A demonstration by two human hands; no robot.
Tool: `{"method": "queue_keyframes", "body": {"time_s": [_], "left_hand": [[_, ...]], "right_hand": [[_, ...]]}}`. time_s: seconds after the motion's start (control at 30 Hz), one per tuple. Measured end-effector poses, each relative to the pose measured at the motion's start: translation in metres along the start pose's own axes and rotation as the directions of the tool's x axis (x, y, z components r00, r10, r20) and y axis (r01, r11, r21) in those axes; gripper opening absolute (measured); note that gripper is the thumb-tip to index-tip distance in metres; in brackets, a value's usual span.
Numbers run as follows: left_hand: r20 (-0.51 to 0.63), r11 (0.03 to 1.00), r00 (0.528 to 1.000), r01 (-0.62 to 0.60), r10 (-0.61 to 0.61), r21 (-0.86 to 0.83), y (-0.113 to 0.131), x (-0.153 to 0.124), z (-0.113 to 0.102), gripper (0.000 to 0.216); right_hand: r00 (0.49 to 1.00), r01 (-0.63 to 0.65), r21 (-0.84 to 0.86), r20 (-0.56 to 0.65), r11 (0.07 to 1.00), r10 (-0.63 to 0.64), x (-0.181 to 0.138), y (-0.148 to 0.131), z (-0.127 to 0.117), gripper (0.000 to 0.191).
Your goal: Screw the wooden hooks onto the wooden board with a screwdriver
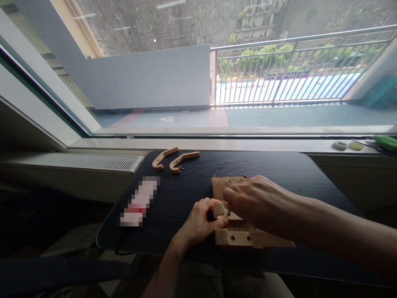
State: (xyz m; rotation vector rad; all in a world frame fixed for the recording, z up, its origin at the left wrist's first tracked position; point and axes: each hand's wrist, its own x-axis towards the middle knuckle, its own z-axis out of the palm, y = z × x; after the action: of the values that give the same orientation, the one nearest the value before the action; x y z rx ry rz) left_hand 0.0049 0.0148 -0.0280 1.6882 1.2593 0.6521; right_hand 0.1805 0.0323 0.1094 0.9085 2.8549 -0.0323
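Note:
My left hand [200,219] is closed around the near-left end of a pale wooden piece [218,210], thumb below and fingers above. Above that piece, my right hand [245,198] has its fingers bent together beside a dark round spot in the wood; whatever they pinch is hidden. Just nearer to me lies another wooden piece [240,239] with two dark holes. Behind my right hand shows a brown board [218,188] with small bits scattered on it; most of it is covered by my hand.
Two curved wooden hooks [164,158] lie at the table's back left, with small thin pieces by the right one. A blurred-out pinkish item [141,203] rests on the dark table [139,238]. Tape rolls [356,145] and a green item [386,142] sit on the windowsill.

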Motion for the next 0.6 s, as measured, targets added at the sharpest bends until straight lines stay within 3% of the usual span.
{"method": "queue_keyframes", "body": {"time_s": [0.17, 0.37, 0.5, 0.6], "left_hand": [[0.009, 1.000, 1.000, -0.015, 0.015, 0.011, 0.000, 0.000, -0.001, 0.024], [0.018, 1.000, 1.000, -0.003, 0.004, -0.016, -0.001, 0.001, -0.002, 0.029], [0.012, 1.000, 1.000, 0.001, 0.000, -0.017, -0.002, 0.000, -0.001, 0.025], [0.013, 1.000, 1.000, -0.008, 0.008, -0.008, -0.002, 0.000, -0.001, 0.023]], "right_hand": [[0.995, -0.086, -0.046, -0.047, 0.995, 0.084, 0.005, -0.004, 0.007, 0.012], [0.985, -0.170, -0.028, 0.013, 0.985, 0.170, 0.001, -0.004, -0.003, 0.006], [0.997, -0.078, 0.023, -0.023, 0.997, 0.078, -0.008, -0.003, -0.009, 0.010], [0.998, -0.048, 0.065, 0.033, 0.997, 0.046, -0.010, -0.003, -0.011, 0.015]]}}
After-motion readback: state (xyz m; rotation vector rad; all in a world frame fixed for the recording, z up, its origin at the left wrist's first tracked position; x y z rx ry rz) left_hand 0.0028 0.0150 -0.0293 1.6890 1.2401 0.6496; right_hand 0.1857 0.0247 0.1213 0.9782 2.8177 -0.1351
